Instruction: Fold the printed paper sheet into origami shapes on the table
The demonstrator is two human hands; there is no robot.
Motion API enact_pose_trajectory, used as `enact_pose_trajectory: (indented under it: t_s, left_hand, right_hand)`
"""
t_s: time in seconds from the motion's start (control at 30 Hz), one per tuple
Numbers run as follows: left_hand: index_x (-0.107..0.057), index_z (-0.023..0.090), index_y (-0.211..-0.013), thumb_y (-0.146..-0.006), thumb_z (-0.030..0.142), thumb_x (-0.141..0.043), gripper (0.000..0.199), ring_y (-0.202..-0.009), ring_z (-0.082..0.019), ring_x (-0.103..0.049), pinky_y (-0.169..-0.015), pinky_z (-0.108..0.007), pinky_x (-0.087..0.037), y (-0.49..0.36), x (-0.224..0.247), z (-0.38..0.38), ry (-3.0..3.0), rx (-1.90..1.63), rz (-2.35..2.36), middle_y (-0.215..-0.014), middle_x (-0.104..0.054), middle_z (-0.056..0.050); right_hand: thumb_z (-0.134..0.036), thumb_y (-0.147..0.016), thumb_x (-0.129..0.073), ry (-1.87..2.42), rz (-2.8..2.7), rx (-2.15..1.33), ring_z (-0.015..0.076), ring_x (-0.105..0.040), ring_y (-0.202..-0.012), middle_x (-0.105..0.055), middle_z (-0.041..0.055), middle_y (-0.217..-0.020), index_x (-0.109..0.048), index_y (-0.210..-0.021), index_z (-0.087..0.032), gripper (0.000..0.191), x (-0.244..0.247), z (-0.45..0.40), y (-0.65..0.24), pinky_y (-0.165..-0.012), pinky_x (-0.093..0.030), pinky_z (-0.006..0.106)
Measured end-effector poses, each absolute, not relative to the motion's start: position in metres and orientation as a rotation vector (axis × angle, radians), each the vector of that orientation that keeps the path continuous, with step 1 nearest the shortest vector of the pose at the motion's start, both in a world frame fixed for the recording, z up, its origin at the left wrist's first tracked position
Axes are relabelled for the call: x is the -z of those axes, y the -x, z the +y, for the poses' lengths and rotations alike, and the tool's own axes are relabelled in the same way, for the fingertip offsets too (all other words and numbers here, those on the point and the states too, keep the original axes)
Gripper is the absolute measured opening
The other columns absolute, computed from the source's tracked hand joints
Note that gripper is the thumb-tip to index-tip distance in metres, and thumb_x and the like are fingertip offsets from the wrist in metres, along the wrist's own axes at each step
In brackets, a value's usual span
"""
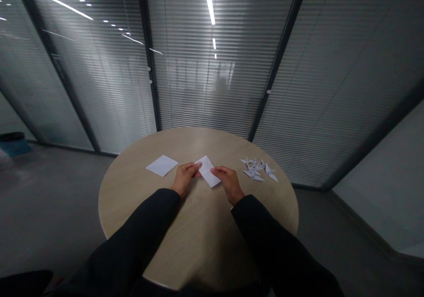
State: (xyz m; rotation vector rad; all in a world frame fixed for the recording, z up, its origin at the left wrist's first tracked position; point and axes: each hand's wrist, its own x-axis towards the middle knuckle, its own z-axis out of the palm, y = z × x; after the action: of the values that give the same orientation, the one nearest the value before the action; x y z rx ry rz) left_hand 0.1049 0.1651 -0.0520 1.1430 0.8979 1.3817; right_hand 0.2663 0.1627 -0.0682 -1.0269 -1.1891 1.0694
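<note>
- Left hand (184, 178): grasping, fingers curled over the left end of a folded white paper sheet (208, 171), pinching it against the table (thumb hidden, can't see its exact position).
- Right hand (228, 183): also grasping, fingertips (214, 170) pressed on the sheet's right edge, wrist low near the tabletop.
- Folded white paper sheet: between the hands, flat on the table, tilted diagonally with its far end to the left.
- Loose white paper square (162, 165): flat on the table, left of the left hand, just beyond its reach point, not touching it.
- Paper cranes (255, 169): small white folded cluster, right and far of the right hand, well clear of it (count unclear, they overlap).
- Round wooden table (198, 142): pale wood grain, holds all the paper, near edge under the forearms.
- Dark sleeves: left sleeve (155, 213) and right sleeve (255, 226) run from the near side to the wrists.
- Room: glass partition with slatted blinds (205, 89) curves around the far side, grey floor (49, 200) on the left.
- Behind the glass: a blurred patch (221, 84) (too vague to identify).
</note>
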Motion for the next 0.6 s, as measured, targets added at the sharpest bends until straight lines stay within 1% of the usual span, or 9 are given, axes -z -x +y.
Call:
enact_pose_trajectory:
  t_s: [0.17,0.23,0.33,0.47,0.6]
  left_hand:
    - [-0.066,0.014,-0.064,-0.054,0.059,-0.079,0.048,-0.065,-0.017,-0.060,-0.071,-0.033,-0.052,-0.105,0.051,0.164,-1.161,-1.415,0.898,-0.065,-0.064,-0.003]
    - [-0.065,0.014,-0.065,-0.055,0.059,-0.078,0.047,-0.065,-0.016,-0.059,-0.071,-0.033,-0.051,-0.106,0.051,0.164,-1.152,-1.405,0.882,-0.065,-0.063,-0.003]
    - [-0.059,0.015,-0.062,-0.062,0.062,-0.071,0.048,-0.062,-0.015,-0.057,-0.069,-0.033,-0.050,-0.106,0.053,0.167,-1.168,-1.397,0.867,-0.063,-0.059,-0.001]
    - [-0.054,0.017,-0.056,-0.071,0.064,-0.060,0.050,-0.054,-0.012,-0.049,-0.059,-0.027,-0.044,-0.100,0.058,0.173,-1.376,-1.459,0.978,-0.055,-0.051,0.002]
    - [-0.054,0.018,-0.057,-0.079,0.059,-0.052,0.047,-0.054,-0.014,-0.048,-0.055,-0.026,-0.038,-0.091,0.059,0.177,-1.595,-1.495,1.174,-0.054,-0.051,0.001]
  right_hand:
    - [-0.043,-0.059,-0.078,1.017,-1.194,-1.097,0.0192,-0.064,-0.070,-0.073,0.0047,-0.077,-0.074,-0.077,-0.017,0.032,0.066,0.161,-0.265,-0.067,-0.047,0.031]
    - [-0.043,-0.058,-0.079,1.016,-1.181,-1.105,0.0191,-0.064,-0.069,-0.073,0.0047,-0.076,-0.074,-0.077,-0.017,0.032,0.066,0.162,-0.265,-0.068,-0.047,0.031]
    - [-0.041,-0.058,-0.079,1.010,-1.166,-1.100,0.0183,-0.063,-0.069,-0.073,0.0044,-0.076,-0.074,-0.076,-0.017,0.031,0.067,0.163,-0.266,-0.068,-0.047,0.031]
    - [-0.041,-0.058,-0.079,1.028,-1.194,-1.127,0.0180,-0.063,-0.068,-0.073,0.0043,-0.075,-0.074,-0.075,-0.017,0.030,0.068,0.163,-0.265,-0.066,-0.045,0.030]
    - [-0.042,-0.059,-0.079,1.016,-1.330,-1.208,0.0165,-0.061,-0.067,-0.072,0.0035,-0.072,-0.074,-0.074,-0.015,0.031,0.069,0.161,-0.266,-0.067,-0.044,0.029]
